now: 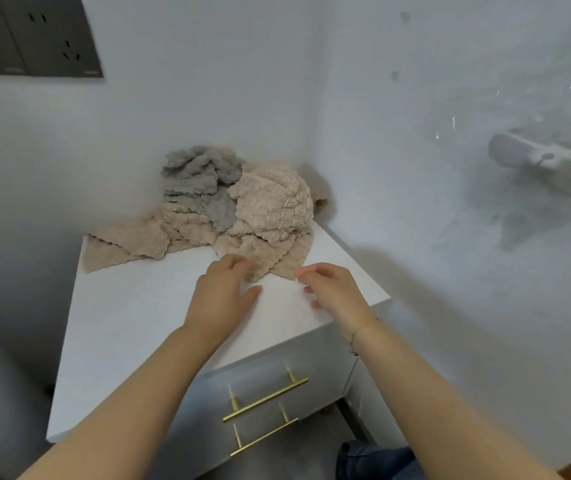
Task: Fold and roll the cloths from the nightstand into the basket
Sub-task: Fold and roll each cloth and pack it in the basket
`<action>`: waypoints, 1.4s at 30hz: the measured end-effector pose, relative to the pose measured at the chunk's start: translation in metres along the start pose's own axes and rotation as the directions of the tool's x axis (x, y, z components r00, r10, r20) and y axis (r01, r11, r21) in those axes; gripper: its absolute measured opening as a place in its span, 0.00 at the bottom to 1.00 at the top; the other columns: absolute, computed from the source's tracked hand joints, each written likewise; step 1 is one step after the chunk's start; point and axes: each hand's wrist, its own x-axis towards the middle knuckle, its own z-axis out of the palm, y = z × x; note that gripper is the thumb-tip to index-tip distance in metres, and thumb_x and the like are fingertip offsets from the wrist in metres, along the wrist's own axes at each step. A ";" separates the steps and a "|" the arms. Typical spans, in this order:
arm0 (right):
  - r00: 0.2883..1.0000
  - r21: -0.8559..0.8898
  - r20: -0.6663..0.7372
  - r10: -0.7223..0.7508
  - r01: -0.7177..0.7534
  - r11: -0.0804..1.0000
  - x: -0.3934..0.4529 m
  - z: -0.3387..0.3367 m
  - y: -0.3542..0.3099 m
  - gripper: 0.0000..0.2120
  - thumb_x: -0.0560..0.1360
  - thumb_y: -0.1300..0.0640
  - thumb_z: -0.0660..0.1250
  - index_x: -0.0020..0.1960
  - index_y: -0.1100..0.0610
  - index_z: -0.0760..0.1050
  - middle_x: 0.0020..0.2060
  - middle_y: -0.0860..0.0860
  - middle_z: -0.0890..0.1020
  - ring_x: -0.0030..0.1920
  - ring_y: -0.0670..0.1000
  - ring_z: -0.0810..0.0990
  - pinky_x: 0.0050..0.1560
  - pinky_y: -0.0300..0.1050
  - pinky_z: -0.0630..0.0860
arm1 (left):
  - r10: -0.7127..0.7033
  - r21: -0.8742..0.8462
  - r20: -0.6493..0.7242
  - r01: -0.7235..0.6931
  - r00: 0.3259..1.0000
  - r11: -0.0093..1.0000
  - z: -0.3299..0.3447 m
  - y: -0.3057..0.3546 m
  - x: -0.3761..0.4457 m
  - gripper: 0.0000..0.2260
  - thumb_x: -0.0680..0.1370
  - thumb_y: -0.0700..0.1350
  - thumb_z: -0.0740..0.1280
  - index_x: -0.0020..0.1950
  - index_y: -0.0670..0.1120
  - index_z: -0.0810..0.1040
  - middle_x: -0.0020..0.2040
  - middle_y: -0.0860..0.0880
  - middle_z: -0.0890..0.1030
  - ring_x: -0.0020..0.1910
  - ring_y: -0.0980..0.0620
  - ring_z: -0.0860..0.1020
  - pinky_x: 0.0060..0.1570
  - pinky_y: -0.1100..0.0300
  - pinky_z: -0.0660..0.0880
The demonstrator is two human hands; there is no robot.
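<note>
A heap of fluffy cloths lies at the back of the white nightstand point(145, 327), against the wall corner. A grey cloth point(194, 174) sits on top at the back, with beige cloths around it. The nearest beige cloth point(270, 209) spreads its scalloped edge toward me. My left hand point(223, 296) rests bent fingers on that front edge, thumb spread out on the tabletop. My right hand point(332, 287) has its fingers curled, and thumb and forefinger meet at the cloth's near right corner. No basket is in view.
The nightstand stands in a corner between two white walls. Its drawers carry two gold bar handles point(266, 398). Dark wall sockets point(31, 39) sit at the upper left. A white object under clear plastic film point(550, 164) is mounted on the right wall.
</note>
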 end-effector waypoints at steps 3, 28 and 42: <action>0.999 0.018 -0.008 -0.053 0.053 0.998 0.006 0.017 -0.001 0.08 0.75 0.60 0.63 0.45 0.61 0.80 0.40 0.47 0.79 0.43 0.48 0.75 0.48 0.46 0.74 | -0.009 0.090 -0.002 0.009 1.000 0.996 0.009 -0.009 0.019 0.13 0.78 0.46 0.66 0.62 0.47 0.77 0.57 0.48 0.77 0.57 0.45 0.73 0.54 0.54 0.70; 0.749 -0.345 0.196 -0.633 0.657 0.670 0.028 0.032 0.000 0.23 0.77 0.57 0.65 0.71 0.49 0.67 0.75 0.49 0.60 0.73 0.48 0.59 0.66 0.34 0.58 | -0.487 -0.804 -0.413 -0.056 0.769 0.592 -0.095 0.015 -0.028 0.09 0.83 0.40 0.55 0.47 0.49 0.71 0.44 0.54 0.77 0.40 0.62 0.77 0.44 0.69 0.74; 0.585 -0.467 0.417 -0.695 0.794 0.388 -0.015 0.074 -0.004 0.18 0.74 0.44 0.66 0.60 0.53 0.76 0.54 0.46 0.75 0.54 0.46 0.71 0.48 0.40 0.73 | -0.730 -0.599 -0.244 0.493 0.638 0.631 -0.100 -0.079 -0.052 0.23 0.78 0.44 0.65 0.72 0.46 0.63 0.63 0.44 0.72 0.57 0.46 0.73 0.56 0.53 0.71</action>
